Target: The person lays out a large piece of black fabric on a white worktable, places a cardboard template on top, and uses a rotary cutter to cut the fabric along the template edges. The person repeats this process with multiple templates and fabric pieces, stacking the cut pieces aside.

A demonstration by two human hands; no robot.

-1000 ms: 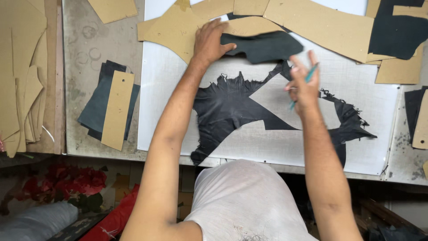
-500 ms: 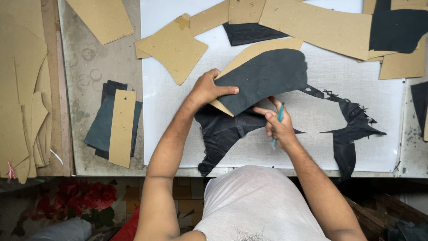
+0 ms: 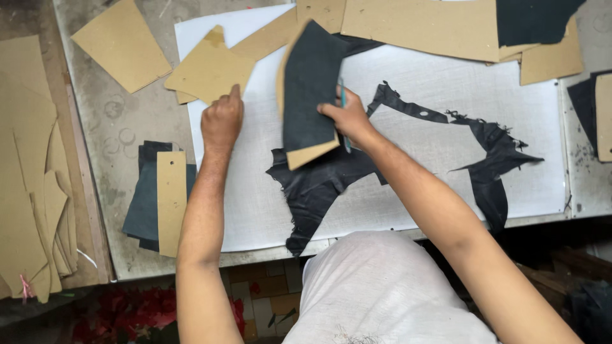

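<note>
My right grip (image 3: pixel 344 116) pinches the dark cut piece (image 3: pixel 311 86) with its cardboard template (image 3: pixel 310 153) behind, a teal pen tucked in the same grip. Piece is lifted off the white cutting sheet (image 3: pixel 414 191). Just below: the black leather scrap (image 3: pixel 319 188). My left grip (image 3: pixel 222 121) is fisted, holding nothing, knuckles on the sheet, touching a tan pattern (image 3: pixel 207 70) on the counter (image 3: pixel 121 121).
</note>
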